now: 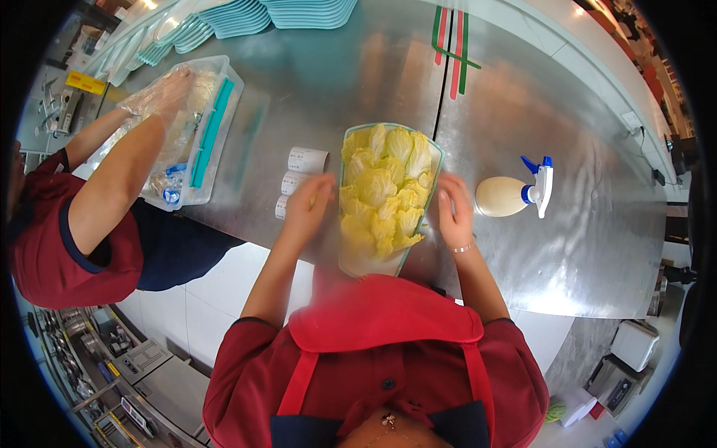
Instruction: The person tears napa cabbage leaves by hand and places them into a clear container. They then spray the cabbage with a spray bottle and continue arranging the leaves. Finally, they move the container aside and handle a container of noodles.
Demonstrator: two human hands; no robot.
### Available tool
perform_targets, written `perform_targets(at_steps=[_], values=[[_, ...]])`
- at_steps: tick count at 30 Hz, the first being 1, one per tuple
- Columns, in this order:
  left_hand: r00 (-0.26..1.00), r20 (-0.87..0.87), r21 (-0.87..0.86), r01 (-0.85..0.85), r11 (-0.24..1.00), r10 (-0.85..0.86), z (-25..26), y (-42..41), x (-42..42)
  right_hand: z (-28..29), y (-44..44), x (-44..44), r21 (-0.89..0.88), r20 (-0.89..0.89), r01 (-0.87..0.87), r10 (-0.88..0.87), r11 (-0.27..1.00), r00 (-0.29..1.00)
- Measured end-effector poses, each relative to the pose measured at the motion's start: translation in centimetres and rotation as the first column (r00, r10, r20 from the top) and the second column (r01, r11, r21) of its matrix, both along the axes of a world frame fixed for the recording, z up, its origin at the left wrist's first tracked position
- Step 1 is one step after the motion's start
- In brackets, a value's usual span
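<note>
A pale tray with a green rim (441,162) lies on the steel worktop before me, its near end close to my red apron. It is filled with yellow-green napa cabbage leaves (386,179). My left hand (310,200) is beside the tray's left edge, fingers partly curled, near several printed paper slips (307,159). On the opposite side, my right hand (455,204) is by the tray's right edge, fingers loosely bent, with nothing seen in it. Whether either hand touches the rim cannot be told. Right of my right hand, a spray bottle (501,196) with a blue and white trigger head lies on its side.
At the left a co-worker's arms (120,173) reach into a clear plastic bin (218,140) with a teal handle, holding plastic bags. Stacked light-blue trays (235,17) stand at the back left. Red and green tape (456,53) crosses a seam in the steel worktop (566,168).
</note>
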State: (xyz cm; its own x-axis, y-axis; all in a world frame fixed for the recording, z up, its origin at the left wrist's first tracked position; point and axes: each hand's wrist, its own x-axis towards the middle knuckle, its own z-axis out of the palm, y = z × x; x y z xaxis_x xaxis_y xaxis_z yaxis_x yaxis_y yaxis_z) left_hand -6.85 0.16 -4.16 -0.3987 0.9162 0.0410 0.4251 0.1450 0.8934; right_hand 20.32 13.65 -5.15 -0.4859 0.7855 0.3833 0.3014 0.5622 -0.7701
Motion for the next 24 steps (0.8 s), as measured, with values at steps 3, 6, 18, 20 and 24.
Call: perform_targets(at_steps=[3, 6, 18, 20, 24], values=[[0.989, -0.065, -0.108, 0.123, 0.986, -0.131, 1.1, -4.0, 1.4, 0.6, -3.6, 2.5, -0.255, -0.117, -0.141, 0.114, 0.957, 0.987], [0.971, -0.124, -0.226, 0.174, 0.958, -0.205, 1.7, -6.1, 3.3, 0.6, -5.5, 3.4, -0.218, 0.105, -0.148, 0.174, 0.965, 0.979], [0.982, -0.175, -0.277, 0.019, 0.961, -0.069, 1.8, -5.8, 6.2, -1.2, -6.0, 0.2, -0.402, 0.214, 0.007, 0.086, 0.916, 0.973], [0.987, -0.15, -0.259, 0.02, 0.966, -0.061, 2.0, -6.0, 6.2, -1.1, -6.2, 0.1, -0.359, 0.155, -0.012, 0.072, 0.933, 0.985], [0.991, -0.132, -0.281, -0.007, 0.96, -0.031, 2.5, -6.3, 6.3, -0.5, -6.1, 0.4, -0.401, 0.09, 0.037, -0.001, 0.915, 0.996]])
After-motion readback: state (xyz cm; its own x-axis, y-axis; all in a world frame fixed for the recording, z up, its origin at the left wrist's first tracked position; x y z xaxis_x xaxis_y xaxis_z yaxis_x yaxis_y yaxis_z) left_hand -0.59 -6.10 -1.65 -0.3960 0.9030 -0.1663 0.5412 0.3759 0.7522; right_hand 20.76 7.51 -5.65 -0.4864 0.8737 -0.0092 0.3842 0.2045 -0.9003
